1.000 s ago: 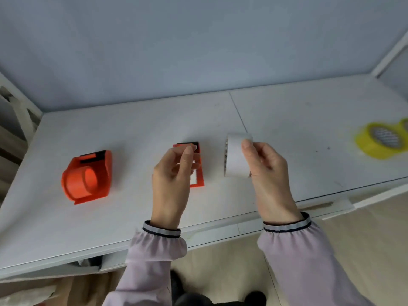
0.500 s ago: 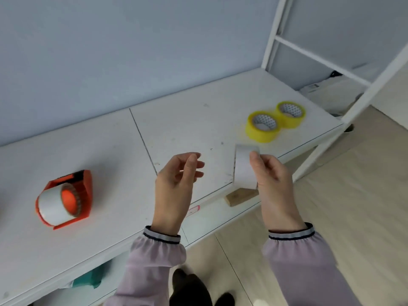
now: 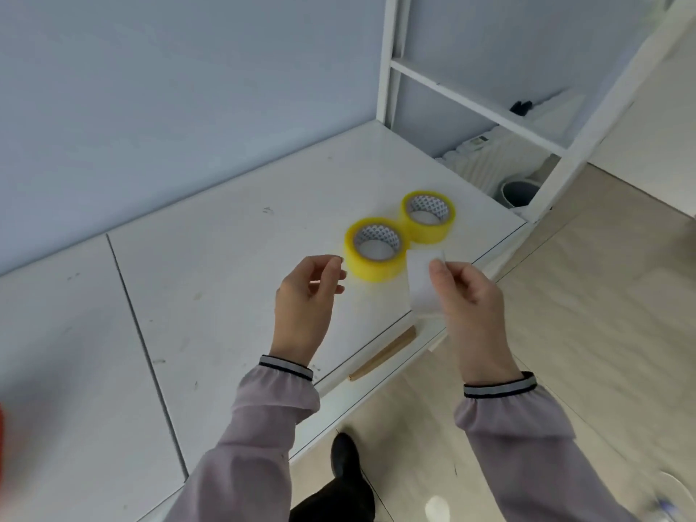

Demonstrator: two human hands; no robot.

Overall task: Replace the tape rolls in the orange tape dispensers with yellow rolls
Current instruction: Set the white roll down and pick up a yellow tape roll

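1. A white table (image 3: 211,280) stood against a pale blue wall (image 3: 169,88), with a white metal frame (image 3: 388,58) rising at its far right corner and beige floor to the right.
2. Two yellow tape rolls lay flat on the table near its right edge, touching each other: the nearer yellow roll (image 3: 352,254) to the left and the farther yellow roll (image 3: 448,224) to the right, both showing patterned cardboard cores.
3. The right hand (image 3: 470,295) pinched a white tape roll (image 3: 422,284) between thumb and fingers, holding it on edge in the air over the table's right edge, just near and right of the nearer yellow roll.
4. The left hand (image 3: 305,295) hovered empty above the table, fingers loosely curled and parted, its fingertips just left of the nearer yellow roll without touching it.
5. Both wrists wore lilac sleeves with striped cuffs.
6. A blurred orange sliver (image 3: 2,446) showed at the far left edge of the view; what it was could not be made out.
7. A wooden strip (image 3: 382,356) lay under the table's near edge, and a dark shoe (image 3: 344,457) stood on the floor below.
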